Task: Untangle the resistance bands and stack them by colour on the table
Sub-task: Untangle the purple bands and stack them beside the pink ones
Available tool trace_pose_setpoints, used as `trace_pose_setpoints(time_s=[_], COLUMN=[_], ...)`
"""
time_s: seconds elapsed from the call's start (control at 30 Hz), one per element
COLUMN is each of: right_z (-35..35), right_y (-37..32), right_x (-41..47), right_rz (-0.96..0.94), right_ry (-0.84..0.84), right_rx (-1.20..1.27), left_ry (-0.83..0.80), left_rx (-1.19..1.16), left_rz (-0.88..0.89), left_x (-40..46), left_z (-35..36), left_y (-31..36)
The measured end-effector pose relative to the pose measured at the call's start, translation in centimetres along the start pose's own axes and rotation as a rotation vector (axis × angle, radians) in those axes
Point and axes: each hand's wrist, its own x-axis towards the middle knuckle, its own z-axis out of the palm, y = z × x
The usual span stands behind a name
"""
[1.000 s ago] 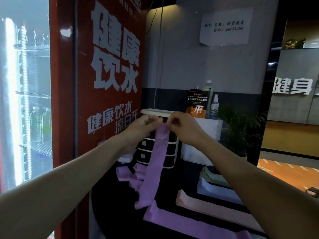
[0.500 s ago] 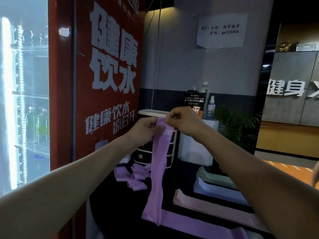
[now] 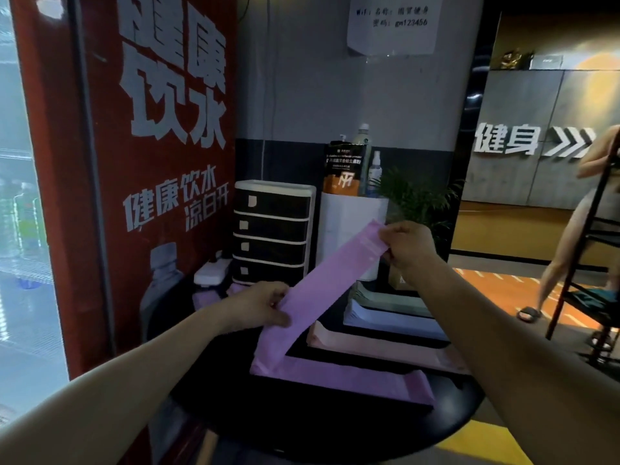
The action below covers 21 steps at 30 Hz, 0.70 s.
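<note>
grip: right hand (image 3: 407, 248) pinches top end of purple band (image 3: 330, 275); left hand (image 3: 260, 307) pinches it lower down, fingers curled round the edge
band: held taut on a slant, high end at 2 o'clock, low end at 7; its tail drops onto the purple stack (image 3: 339, 377) on the black round table (image 3: 335, 427)
stacks: pink stack (image 3: 379, 347) just behind purple; pale blue and grey-green stacks (image 3: 389, 313) further back, toward 12
leftover: crumpled purple bands (image 3: 204, 298) at 10 o'clock, by the drawer unit (image 3: 273, 233)
risk: band may fold or twist as it is lowered, landing askew; slipping fingers would let it snap back
</note>
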Motion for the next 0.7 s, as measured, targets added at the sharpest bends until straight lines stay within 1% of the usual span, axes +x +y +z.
trace_pose_setpoints(time_s=[0.07,0.2,0.27,0.4,0.43,0.47,0.53,0.6,0.7], right_z=[-1.6,-3.9,-4.3,-4.5,-4.7,-4.9,-5.2,-5.8,-6.3], right_y=[2.2,6.6,8.1,9.7,10.1,10.5,11.2,12.2,13.4], right_x=[-0.2,-1.0,-1.8,-3.6,-4.1,-4.4,-5.1,-5.6,-6.0], right_rz=[0.064,0.203,0.262,0.354,0.366,0.379,0.401,0.411,0.389], right_ry=[0.056,0.148,0.167,0.189,0.188,0.179,0.144,0.106,0.085], right_rx=[0.056,0.076,0.103,0.181,0.190,0.196,0.187,0.156,0.100], left_ry=[-0.010,-0.013,0.015,0.185,0.232,0.278,0.342,0.378,0.413], left_rx=[0.142,0.126,0.037,-0.433,-0.508,-0.545,-0.547,-0.520,-0.590], left_rz=[-0.068,-0.169,-0.202,-0.272,-0.291,-0.312,-0.339,-0.367,-0.393], left_x=[-0.6,-2.2,-2.4,-2.4,-2.5,-2.4,-2.2,-2.0,-1.8], left_z=[-0.1,-0.6,-0.7,0.7,1.2,1.7,2.3,3.0,3.4], left_y=[-1.2,-3.2,-4.5,-5.2,-5.1,-5.1,-5.2,-4.9,-4.1])
